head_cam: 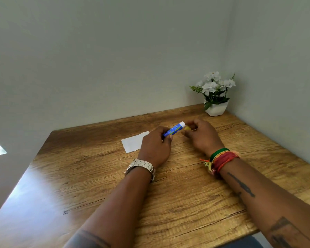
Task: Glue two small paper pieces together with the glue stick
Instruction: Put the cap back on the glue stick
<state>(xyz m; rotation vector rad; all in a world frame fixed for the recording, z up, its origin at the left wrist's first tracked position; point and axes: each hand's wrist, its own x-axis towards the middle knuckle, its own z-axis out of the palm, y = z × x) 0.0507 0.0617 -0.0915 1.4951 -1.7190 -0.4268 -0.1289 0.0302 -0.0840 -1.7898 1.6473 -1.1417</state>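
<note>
A wooden table is filling the lower half of the view, pushed into the corner of two pale walls, and everything else is being placed here relative to the glue stick.

Just left of the glue stick, a white paper piece is lying flat on the wood, its right edge passing under the left hand. Only this one sheet is showing plainly; whether a second piece is lying with it cannot be told.

The left hand is curling its fingers round the lower, blue part of the glue stick, holding it tilted so that its white end is pointing up and to the right. A silver metal watch is sitting on that wrist, nearer the camera than the stick.

Immediately right of the stick's white tip, the right hand is hovering with fingers bent inward, pinching a small yellow cap between fingertips and thumb. The cap is sitting just beside the tip, apart from it. Coloured thread bracelets are wrapping the right wrist.

Farther right and behind the stick, a white pot of white flowers is standing in the table's back corner.
</note>
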